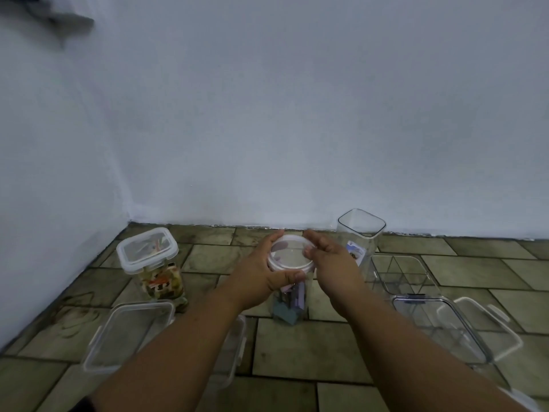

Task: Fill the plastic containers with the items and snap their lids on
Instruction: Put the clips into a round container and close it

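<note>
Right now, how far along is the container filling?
Done: the square container on the left is filled, lid on. In hand: the left hand and right hand hold the round lid on a jar that already holds items. Left: the open container at the back and the divided box look empty and lidless; a loose lid lies nearby.

Dim, cool bluish indoor light, soft overall focus, wide-angle bending of the wall (297, 114) base and floor (312, 349) tiles toward the edges, blurred dark smear at top left, faint glare on clear plastic.
</note>
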